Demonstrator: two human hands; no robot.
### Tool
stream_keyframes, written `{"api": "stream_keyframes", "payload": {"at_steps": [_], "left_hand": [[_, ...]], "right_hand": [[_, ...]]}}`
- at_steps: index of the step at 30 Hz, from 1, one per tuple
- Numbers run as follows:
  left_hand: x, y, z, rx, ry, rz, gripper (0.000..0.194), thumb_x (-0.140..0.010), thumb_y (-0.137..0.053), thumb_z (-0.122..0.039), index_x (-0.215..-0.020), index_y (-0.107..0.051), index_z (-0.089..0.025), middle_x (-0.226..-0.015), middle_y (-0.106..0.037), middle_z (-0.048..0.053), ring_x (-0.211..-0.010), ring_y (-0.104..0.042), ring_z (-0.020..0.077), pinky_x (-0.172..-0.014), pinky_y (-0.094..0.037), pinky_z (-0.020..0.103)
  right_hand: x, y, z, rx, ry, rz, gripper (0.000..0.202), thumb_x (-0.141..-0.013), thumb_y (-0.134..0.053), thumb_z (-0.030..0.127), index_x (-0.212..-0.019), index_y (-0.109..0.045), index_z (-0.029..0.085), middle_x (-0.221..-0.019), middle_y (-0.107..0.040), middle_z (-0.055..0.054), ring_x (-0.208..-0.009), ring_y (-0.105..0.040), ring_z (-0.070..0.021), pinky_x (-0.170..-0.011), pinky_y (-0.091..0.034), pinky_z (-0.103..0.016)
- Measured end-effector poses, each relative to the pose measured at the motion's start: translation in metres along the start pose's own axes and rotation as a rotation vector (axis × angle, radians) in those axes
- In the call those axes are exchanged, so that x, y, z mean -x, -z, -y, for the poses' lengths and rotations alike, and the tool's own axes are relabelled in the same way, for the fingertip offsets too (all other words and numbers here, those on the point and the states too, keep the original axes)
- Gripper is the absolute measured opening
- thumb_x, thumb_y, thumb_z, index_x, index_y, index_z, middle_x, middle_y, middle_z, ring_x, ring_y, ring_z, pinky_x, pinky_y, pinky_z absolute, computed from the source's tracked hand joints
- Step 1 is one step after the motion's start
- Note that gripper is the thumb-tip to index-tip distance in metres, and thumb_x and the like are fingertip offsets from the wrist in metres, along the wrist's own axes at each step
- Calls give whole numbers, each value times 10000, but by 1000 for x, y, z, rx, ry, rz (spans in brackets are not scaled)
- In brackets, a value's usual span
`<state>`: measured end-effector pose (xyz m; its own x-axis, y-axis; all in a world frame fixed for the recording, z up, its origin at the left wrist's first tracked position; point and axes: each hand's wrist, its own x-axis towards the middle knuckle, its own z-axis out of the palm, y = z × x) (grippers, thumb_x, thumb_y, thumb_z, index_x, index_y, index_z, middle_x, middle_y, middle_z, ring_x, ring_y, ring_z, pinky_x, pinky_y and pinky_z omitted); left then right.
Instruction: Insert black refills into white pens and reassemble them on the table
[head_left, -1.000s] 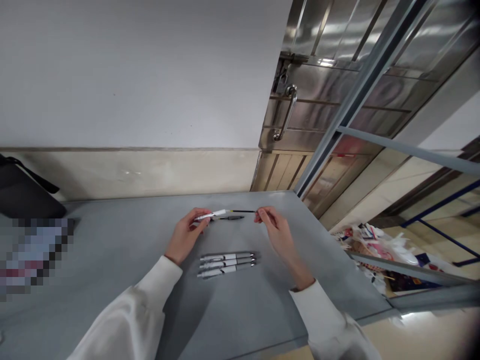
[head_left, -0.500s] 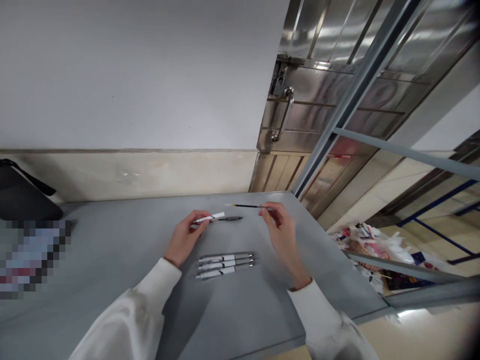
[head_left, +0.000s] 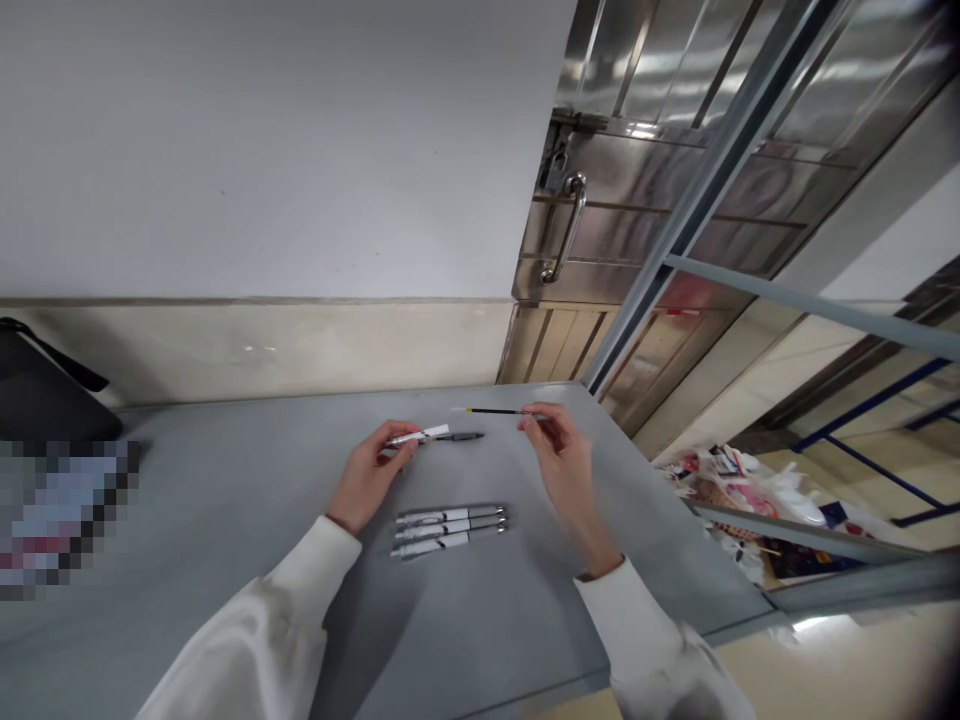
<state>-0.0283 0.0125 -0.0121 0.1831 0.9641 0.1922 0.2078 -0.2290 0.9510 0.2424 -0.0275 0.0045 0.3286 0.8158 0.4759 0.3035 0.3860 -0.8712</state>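
My left hand (head_left: 369, 470) pinches a white pen barrel (head_left: 431, 433) that points to the right. Just beyond its end, a dark grey pen part (head_left: 466, 437) lies on the grey table. Between the fingertips of my right hand (head_left: 561, 460) is a thin black ink refill (head_left: 491, 411), held level, its yellow and clear end toward the left. Below the hands, three white-and-grey pens (head_left: 452, 530) rest side by side on the table.
The grey table (head_left: 247, 490) meets a wall at the back. A black bag (head_left: 49, 390) and a blurred, pixelated item (head_left: 67, 510) are at the left. Metal frame bars (head_left: 675, 240) rise at the right, with bagged goods (head_left: 757, 485) beyond the table edge.
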Motion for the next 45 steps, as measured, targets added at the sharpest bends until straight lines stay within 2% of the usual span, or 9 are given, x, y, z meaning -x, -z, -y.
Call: {"api": "stream_keyframes", "payload": {"at_steps": [12,23,36,45], "left_hand": [[0,0,-5,-20,-5,-7,365,-865,-699,-534,-1042,-740,-218,-1049,-752,59,-882,-670,225,-700,-553,289],[1,0,-5,-4,10,7,368,-869,-695,-529,-1053,-732,-214,-1059,-745,59,-892,-657,222,-714,-544,288],[1,0,-8,-11,6,17,358,-862,-694,-531,-1041,-736,-224,-1041,-749,56,-879,-663,224,-703,-547,286],[1,-1,-6,-8,1,21,362,-865,-697,-532,-1044,-734,-220,-1027,-749,53,-869,-667,222,-702,-549,287]], "right_hand": [[1,1,8,50,-30,-3,331,-980,-624,562,-1017,-694,241,-881,-719,-58,-854,-693,-257,-818,-550,-400],[-1,1,-1,-9,-113,26,434,-989,-584,609,-791,-663,231,-723,-675,-28,-707,-638,-218,-730,-500,-359],[-1,1,-2,-90,-188,7,543,-976,-564,666,-670,-619,221,-698,-637,-34,-596,-551,-183,-629,-467,-342],[-1,1,-6,-131,-178,12,483,-973,-604,626,-714,-647,221,-735,-645,-35,-662,-580,-194,-658,-487,-340]]}}
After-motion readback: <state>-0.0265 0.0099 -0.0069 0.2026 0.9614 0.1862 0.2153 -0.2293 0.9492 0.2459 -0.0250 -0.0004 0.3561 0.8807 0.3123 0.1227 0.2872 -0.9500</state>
